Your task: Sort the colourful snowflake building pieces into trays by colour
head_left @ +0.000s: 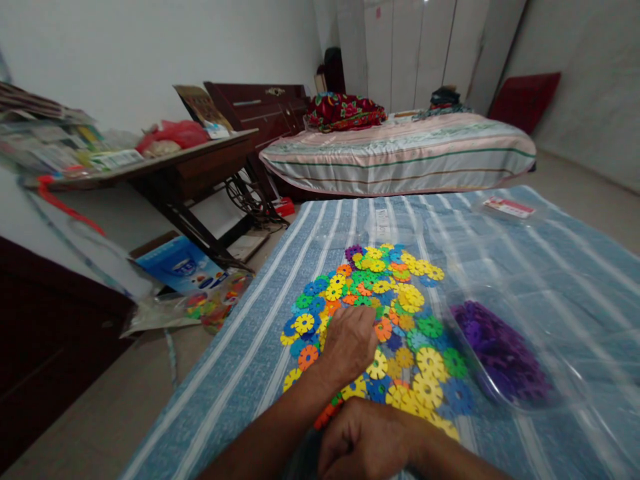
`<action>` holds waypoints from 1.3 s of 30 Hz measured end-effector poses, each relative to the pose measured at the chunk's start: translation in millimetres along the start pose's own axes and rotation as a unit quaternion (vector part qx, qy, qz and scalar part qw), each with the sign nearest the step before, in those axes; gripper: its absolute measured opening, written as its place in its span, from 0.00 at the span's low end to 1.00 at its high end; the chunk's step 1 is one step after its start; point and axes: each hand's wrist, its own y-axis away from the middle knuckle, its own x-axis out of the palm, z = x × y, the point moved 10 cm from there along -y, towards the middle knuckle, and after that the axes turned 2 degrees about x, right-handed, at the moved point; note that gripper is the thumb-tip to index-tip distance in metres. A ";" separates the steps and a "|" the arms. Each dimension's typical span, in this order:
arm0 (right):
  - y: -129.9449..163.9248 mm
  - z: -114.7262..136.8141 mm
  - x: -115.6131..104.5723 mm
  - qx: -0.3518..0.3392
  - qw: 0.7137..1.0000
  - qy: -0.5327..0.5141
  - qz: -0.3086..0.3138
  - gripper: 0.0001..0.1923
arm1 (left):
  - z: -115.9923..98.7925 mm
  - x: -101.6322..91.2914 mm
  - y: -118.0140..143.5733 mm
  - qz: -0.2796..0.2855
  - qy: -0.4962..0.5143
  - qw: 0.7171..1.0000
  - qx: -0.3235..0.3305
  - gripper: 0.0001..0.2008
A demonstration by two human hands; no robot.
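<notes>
A bedroom, with a striped mattress [400, 157] by the far wall and a cluttered sewing table [165, 163] on the left. In front, a blue striped cloth [550, 267] covers a low surface, and a heap of coloured plastic discs [390, 300] lies spread across its middle. They are flat, notched, flower-shaped pieces in yellow, blue, green, orange and purple. Just to the right of the heap a clear plastic bag [505, 347] holds only purple discs [500, 353].

The person's left hand [350, 343] rests knuckles-up on the near left edge of the heap, fingers curled down among the pieces; whether it pinches one I cannot tell, since the fingertips are hidden. The right hand [367, 443] sits closed in a loose fist at the near edge of the cloth, touching the nearest discs; what, if anything, it encloses is not visible.

The discs look light, stiff and smooth, likely to slide over each other. I would judge a fingertip pinch on the rim, by the notches, the surest hold. The bag is thin and floppy.
</notes>
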 end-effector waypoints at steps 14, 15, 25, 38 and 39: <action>-5.2 -2.8 -0.1 -0.031 0.999 -0.024 -0.002 0.16 | -25.6 6.6 -4.3 0.006 0.026 0.995 0.091 0.16; -5.4 -3.4 -0.3 -0.032 0.999 -0.025 -0.002 0.16 | -21.7 8.3 -6.6 0.010 0.019 0.996 0.083 0.16; -5.3 -7.3 -1.2 -0.023 0.999 -0.024 0.000 0.15 | 44.1 -1.6 -13.5 0.009 -0.007 0.999 -0.050 0.14; -4.7 -5.1 -3.4 -0.053 0.998 -0.025 -0.008 0.15 | 81.5 -5.7 -7.0 -0.029 0.009 0.996 -0.079 0.12; -4.4 -5.8 -3.8 -0.054 0.998 -0.028 -0.008 0.15 | 81.6 -5.9 -8.2 -0.036 0.012 0.997 -0.072 0.12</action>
